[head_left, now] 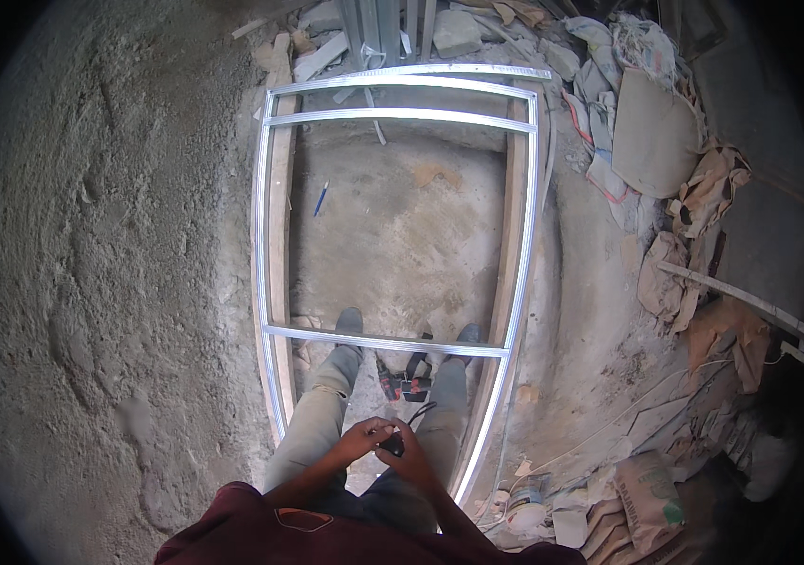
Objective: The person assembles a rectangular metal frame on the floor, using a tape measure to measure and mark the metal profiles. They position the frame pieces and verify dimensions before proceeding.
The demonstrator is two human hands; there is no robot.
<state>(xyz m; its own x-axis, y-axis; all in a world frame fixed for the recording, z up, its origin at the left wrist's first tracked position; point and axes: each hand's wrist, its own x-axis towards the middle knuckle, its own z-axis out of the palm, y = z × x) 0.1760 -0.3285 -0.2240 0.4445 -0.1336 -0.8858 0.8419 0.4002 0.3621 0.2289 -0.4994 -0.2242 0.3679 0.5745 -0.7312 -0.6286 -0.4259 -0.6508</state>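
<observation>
Right hand: the small black object (390,443) is gripped by the right hand (410,454), above the person's lap; a dark strap loop (421,412) is seen sticking out beside it.
Left hand: its fingers are brought up against the same object from the left hand (362,440) side; whether it is gripped there too cannot be told.
Metal frame (525,235): laid around the legs, supported along its sides by a left wooden beam (280,207) and a right wooden beam (512,207); the near crossbar (383,341) is set over the feet, and the far crossbar (402,114) is placed just inside the far end.
Cordless drill (404,386): set down on the floor (393,245) between the feet, red and black.
Blue pencil-like stick (321,199): left lying inside the frame, near the left beam.
Right edge: a paper sack (645,508) is surrounded by rubble and scraps.
</observation>
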